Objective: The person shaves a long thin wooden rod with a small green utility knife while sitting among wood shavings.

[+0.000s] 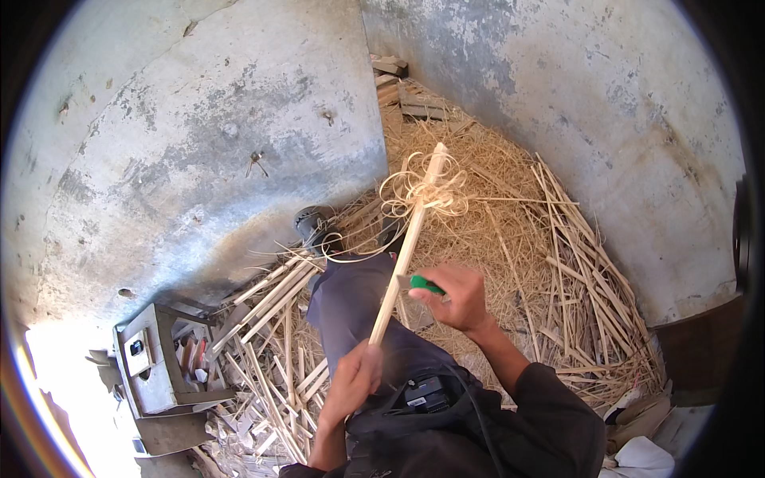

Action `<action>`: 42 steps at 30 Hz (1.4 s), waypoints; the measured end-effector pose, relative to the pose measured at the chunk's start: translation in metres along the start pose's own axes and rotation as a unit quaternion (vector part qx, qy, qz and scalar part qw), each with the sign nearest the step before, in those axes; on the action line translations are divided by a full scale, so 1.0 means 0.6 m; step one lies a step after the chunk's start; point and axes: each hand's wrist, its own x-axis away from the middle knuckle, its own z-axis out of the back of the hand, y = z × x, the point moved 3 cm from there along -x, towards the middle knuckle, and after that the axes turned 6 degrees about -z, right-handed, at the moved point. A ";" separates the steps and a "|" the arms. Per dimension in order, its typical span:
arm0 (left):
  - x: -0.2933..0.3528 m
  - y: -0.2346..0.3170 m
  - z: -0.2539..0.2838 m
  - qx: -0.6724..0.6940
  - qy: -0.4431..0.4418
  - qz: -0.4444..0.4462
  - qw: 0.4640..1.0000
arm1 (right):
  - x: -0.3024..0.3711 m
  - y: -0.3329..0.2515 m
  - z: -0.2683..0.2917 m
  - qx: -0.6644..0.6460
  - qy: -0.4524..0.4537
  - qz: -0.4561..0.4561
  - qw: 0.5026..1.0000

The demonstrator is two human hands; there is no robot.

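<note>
Dark sleeve point(562, 410) nearest. Right hand point(462, 299), fingers closed round green-handled knife point(426, 284), blade at pale stick point(411, 235); left hand point(355, 376) grips stick's near end. Stick slants over leg point(347, 303), curls point(430, 193) bunched toward far end. Likely shaving; next stroke wants steady hold.

One left hand point(356, 376), one right hand point(464, 299), one pale wooden strip point(409, 243) and one green-handled tool point(427, 284) are counted. Two heaps of loose strips point(586, 279) and one box-like stand point(159, 370) are also seen, the heaped pieces being too tangled to be numbered.
</note>
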 end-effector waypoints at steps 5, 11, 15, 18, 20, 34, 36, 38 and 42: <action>-0.012 -0.015 0.013 -0.014 0.016 -0.048 0.999 | 0.026 -0.025 -0.033 -0.034 -0.033 0.015 0.999; -0.020 -0.006 0.019 0.064 -0.035 0.064 0.995 | 0.035 -0.026 -0.047 -0.064 -0.038 0.019 0.997; -0.020 0.006 0.009 0.075 -0.050 0.038 0.995 | 0.028 -0.027 -0.045 -0.054 -0.016 0.020 0.998; -0.020 0.007 0.001 0.070 -0.037 0.023 0.997 | 0.024 -0.030 -0.039 -0.046 -0.021 0.010 0.999; -0.020 0.005 0.001 0.056 -0.031 0.007 0.998 | 0.022 -0.028 -0.038 -0.042 -0.027 0.004 0.999; -0.019 0.033 0.001 -0.258 0.067 -0.091 0.960 | 0.016 -0.022 -0.033 0.010 -0.015 0.005 1.000; -0.020 0.031 0.002 -0.257 0.067 -0.092 0.960 | 0.014 -0.023 -0.033 0.015 -0.005 0.013 1.000; -0.020 0.032 0.001 -0.255 0.067 -0.093 0.960 | 0.013 -0.024 -0.032 0.021 0.004 0.022 1.000; -0.016 0.039 -0.001 -0.270 0.073 -0.085 0.956 | 0.014 -0.024 -0.032 0.022 -0.013 0.010 1.000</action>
